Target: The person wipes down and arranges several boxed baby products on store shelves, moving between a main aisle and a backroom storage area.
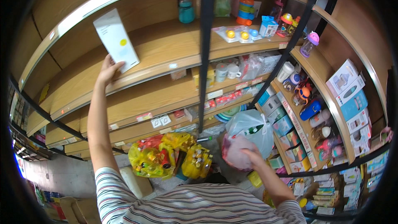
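My left hand [109, 71] grips a tall white carton [116, 42] by its lower end. The carton bears print and a yellow dot, and it leans over the front of a wooden shelf [161, 42]. Low on the right, my right hand [253, 157] is shut on a pale pinkish piece of cloth or soft sheet [239, 152], blurred, so its kind is unclear. Just behind that hand stands a bulging white plastic bag [252, 124] with a knotted top; something dark green shows in it. The right fingertips are partly hidden.
A black upright post [206, 53] divides the shelves. Mugs [233, 71], a teal bottle [186, 11] and children's cups [284, 25] stand on them. Yellow bags of goods [152, 160] lie on the floor before me. Boxed goods [342, 77] fill the right-hand rack.
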The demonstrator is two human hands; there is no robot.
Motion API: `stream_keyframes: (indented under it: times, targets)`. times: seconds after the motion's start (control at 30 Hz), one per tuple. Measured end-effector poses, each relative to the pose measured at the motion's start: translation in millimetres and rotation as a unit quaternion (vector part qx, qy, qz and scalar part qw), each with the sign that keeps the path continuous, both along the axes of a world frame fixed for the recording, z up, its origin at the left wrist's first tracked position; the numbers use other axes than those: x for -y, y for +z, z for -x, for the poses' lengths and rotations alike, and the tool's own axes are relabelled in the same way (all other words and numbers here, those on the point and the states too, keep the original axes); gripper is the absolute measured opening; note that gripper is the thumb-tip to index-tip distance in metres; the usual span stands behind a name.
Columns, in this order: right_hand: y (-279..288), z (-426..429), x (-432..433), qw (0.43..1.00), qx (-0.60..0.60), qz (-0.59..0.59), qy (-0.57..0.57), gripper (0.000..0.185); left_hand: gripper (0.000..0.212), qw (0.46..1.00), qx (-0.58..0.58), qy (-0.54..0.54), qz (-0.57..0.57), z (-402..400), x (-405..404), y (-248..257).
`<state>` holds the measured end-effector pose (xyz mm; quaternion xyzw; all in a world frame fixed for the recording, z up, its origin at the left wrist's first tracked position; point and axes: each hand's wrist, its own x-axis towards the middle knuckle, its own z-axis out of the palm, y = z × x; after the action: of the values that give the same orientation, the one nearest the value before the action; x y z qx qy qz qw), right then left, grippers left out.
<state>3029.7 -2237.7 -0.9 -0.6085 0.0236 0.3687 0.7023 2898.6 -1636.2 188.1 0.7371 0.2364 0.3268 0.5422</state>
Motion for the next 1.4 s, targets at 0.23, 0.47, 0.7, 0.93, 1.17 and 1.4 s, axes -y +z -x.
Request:
stream_keyframes:
  times: [0.23,0.47,0.7,0.93,1.17,1.4]
  targets:
    - [34,-83,-50,0.989,-0.006,-0.093,0.119,0.057,0.063,0.995,-0.067,0.068,-0.015,11,11,18]
    - [38,-182,-34,0.981,0.092,-0.139,0.1,0.059,0.08,0.912,-0.067,0.335,-0.226,32,63,-13]
    - [173,-292,-60,0.923,0.34,-0.17,0.052,0.049,0.02,0.934,-0.083,0.008,-0.348,-121,274,-2]
    - [256,-375,-208,0.547,0.836,0.047,-0.017,0.045,0.021,0.896,-0.038,0.023,-0.441,-301,276,27]
    - [238,-385,-257,0.602,0.638,0.442,0.186,0.099,0.051,0.87,-0.273,0.119,-0.393,-373,263,26]
    - [241,-389,-264,0.601,0.615,0.456,0.229,0.102,0.049,0.863,-0.3,0.16,-0.373,-383,262,17]
